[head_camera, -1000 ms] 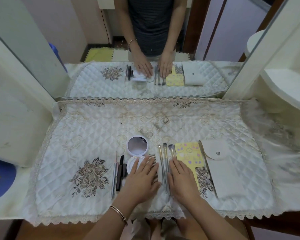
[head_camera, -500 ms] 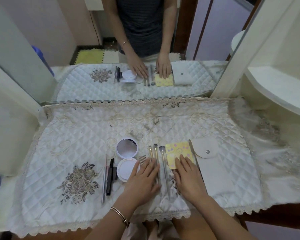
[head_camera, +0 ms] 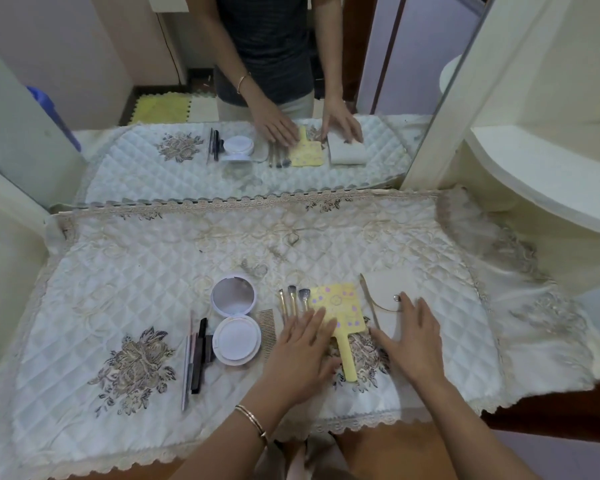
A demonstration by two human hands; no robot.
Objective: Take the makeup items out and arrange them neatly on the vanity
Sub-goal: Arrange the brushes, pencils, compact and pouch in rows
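Lower centre of the frame, a row of makeup items lies on the quilted cloth (head_camera: 125, 271) covering the vanity. Farthest left are thin pencils (head_camera: 187, 362) and a black tube (head_camera: 199, 355), packed so close that their number is hard to make out. Just right of them sits an open white compact (head_camera: 235, 323), its round mirror lid lying flat above its base. A fine-toothed comb (head_camera: 268, 332) comes next, its lower end close to the left hand.

The left hand (head_camera: 300, 355) lies flat, palm down, fingers spread and closed on nothing. It covers the handles of three brushes (head_camera: 293, 299), so only their heads and upper stems show, and its fingertips overlap the left edge of the yellow hand mirror (head_camera: 340, 313). The mirror's handle points toward the bottom of the frame, between the two hands.

The right hand (head_camera: 411, 341) is likewise flat and open, pressing on the white pouch (head_camera: 383, 292) and hiding most of it; only the flap and snap show. Both forearms run off the bottom edge.

Along the top, the vanity mirror (head_camera: 222, 81) repeats the scene.
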